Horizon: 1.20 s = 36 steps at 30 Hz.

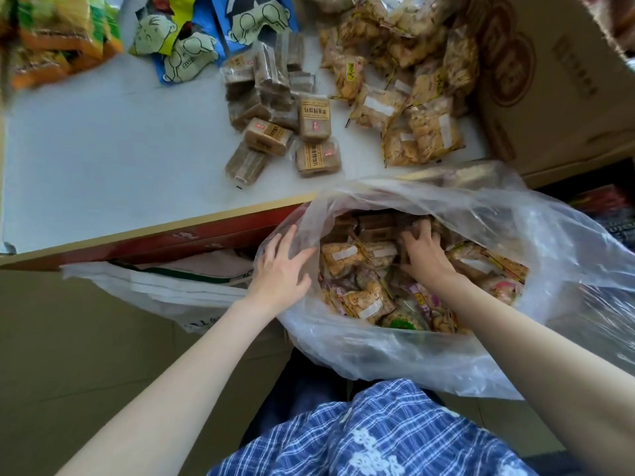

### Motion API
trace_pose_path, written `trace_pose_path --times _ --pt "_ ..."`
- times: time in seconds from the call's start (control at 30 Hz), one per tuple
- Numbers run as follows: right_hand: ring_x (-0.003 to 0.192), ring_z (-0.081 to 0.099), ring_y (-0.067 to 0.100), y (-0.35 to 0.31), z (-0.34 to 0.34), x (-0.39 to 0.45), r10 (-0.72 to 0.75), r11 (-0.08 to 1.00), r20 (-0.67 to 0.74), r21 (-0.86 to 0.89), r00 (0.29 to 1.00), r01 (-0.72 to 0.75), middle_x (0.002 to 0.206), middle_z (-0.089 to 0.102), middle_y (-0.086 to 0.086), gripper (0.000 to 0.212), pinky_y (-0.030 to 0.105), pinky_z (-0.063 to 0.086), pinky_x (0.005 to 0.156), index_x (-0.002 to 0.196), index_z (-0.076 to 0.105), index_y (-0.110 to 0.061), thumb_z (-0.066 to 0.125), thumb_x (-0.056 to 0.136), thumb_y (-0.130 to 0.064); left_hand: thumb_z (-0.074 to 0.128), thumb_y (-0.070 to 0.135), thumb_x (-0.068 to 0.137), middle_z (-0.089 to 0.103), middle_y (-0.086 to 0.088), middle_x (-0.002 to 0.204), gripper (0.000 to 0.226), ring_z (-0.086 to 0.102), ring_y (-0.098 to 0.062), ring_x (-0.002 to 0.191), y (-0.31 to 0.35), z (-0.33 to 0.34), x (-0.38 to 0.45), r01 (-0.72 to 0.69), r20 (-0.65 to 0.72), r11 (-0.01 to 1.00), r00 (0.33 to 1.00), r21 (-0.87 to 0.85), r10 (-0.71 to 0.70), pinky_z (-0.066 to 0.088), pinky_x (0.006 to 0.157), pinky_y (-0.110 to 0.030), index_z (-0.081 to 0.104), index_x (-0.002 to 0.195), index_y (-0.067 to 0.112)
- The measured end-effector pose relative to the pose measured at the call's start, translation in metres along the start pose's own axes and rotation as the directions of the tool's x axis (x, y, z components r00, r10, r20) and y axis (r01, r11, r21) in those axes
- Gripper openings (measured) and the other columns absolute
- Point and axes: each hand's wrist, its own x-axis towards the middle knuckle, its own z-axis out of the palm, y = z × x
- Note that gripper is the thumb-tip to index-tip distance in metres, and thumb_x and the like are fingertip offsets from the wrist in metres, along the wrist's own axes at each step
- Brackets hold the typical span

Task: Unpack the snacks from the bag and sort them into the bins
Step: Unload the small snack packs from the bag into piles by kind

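Right hand clutches brown snack packets inside the clear plastic bag, steadied by the flat left hand; lifting out comes next.

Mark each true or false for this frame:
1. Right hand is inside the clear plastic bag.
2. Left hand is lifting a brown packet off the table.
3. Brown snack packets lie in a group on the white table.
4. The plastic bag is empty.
1. True: the right hand reaches into the clear plastic bag among the snack packs.
2. False: the left hand rests on the bag's rim.
3. True: brown snack packets lie grouped on the white table.
4. False: it holds many packs.
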Motion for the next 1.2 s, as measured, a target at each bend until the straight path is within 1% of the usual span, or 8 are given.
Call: trace_pose_path --times 0.1,0.27,0.47,0.67,0.73,0.87,0.97,1.2 --pt "0.11 0.047 0.039 0.008 -0.006 -0.009 -0.033 0.979 -0.052 0.198 0.998 0.043 0.135 0.021 0.017 0.043 0.042 0.042 0.098 0.121 0.046 -0.009 0.066 0.083 -0.006 0.045 0.026 0.094 -0.005 -0.003 0.158 0.052 -0.003 -0.028 0.144 0.0 0.002 0.0 0.009 0.001 1.0 1.0 -0.014 -0.009 0.011 0.114 -0.05 0.032 0.144 0.032" --pt "0.103 0.042 0.015 -0.007 -0.022 -0.026 -0.088 0.852 -0.152 0.501 0.984 0.153 0.125 0.034 0.006 0.031 0.017 0.031 0.09 0.101 0.052 -0.012 0.073 0.079 -0.015 0.047 0.023 0.094 0.002 -0.003 0.158 0.049 0.001 -0.027 0.144 0.003 0.0 0.001 0.019 -0.045 0.997 0.999 -0.078 -0.023 0.012 0.114 -0.047 0.038 0.142 0.028" --pt "0.072 0.06 -0.002 -0.049 -0.082 -0.027 -0.145 0.572 -0.279 0.759 0.949 0.31 0.089 0.062 -0.002 0.003 0.021 0.048 0.066 0.086 0.063 -0.01 0.064 0.087 -0.013 0.052 0.007 0.089 0.036 -0.009 0.146 0.038 0.03 -0.026 0.136 -0.002 -0.015 0.0 -0.037 -0.316 0.971 0.948 -0.237 -0.041 0.026 0.111 -0.04 0.057 0.126 0.012" --pt "0.091 0.06 0.012 -0.099 -0.129 0.037 -0.041 0.411 -0.363 0.843 0.931 0.347 0.114 0.057 0.016 0.007 0.028 0.053 0.079 0.091 0.062 -0.024 0.057 0.092 -0.027 0.056 0.007 0.088 0.039 -0.013 0.143 0.037 0.035 -0.032 0.132 -0.019 -0.027 0.0 0.053 -0.353 0.96 0.923 -0.276 -0.153 0.032 0.108 -0.047 0.058 0.125 0.008" --pt "0.101 0.059 0.022 -0.119 -0.137 0.069 -0.03 0.372 -0.332 0.872 0.943 0.318 0.117 0.055 0.019 0.01 0.029 0.055 0.073 0.091 0.062 -0.029 0.053 0.09 -0.034 0.056 0.006 0.087 0.038 -0.014 0.144 0.04 0.035 -0.033 0.132 -0.022 -0.028 -0.002 0.068 -0.348 0.959 0.923 -0.276 -0.166 0.032 0.107 -0.048 0.057 0.127 0.007" --pt "0.11 0.056 0.024 -0.157 -0.148 0.112 -0.123 0.458 -0.269 0.839 0.955 0.296 0.123 0.058 0.013 0.03 0.042 0.048 0.096 0.116 0.06 -0.019 0.047 0.093 -0.034 0.055 0.009 0.088 0.035 -0.011 0.146 0.042 0.032 -0.03 0.134 -0.033 -0.027 -0.008 0.092 -0.332 0.961 0.926 -0.259 -0.178 0.03 0.108 -0.045 0.054 0.13 0.01" --pt "0.118 0.053 0.023 -0.164 -0.146 0.113 -0.145 0.579 -0.232 0.769 0.962 0.272 0.128 0.057 0.009 0.035 0.041 0.042 0.103 0.128 0.055 -0.009 0.042 0.098 -0.023 0.053 0.01 0.09 0.034 -0.009 0.147 0.041 0.031 -0.027 0.135 -0.037 -0.024 -0.01 0.101 -0.321 0.957 0.928 -0.272 -0.189 0.028 0.11 -0.043 0.053 0.131 0.011" --pt "0.087 0.063 0.019 -0.08 -0.142 0.037 -0.159 0.551 -0.225 0.788 0.961 0.275 0.107 0.064 0.01 0.021 0.029 0.055 0.076 0.115 0.057 -0.01 0.049 0.096 -0.011 0.051 0.029 0.089 0.032 -0.007 0.149 0.044 0.027 -0.028 0.137 -0.022 -0.016 -0.007 -0.015 -0.273 0.95 0.959 -0.311 -0.074 0.027 0.108 -0.046 0.053 0.131 0.02"
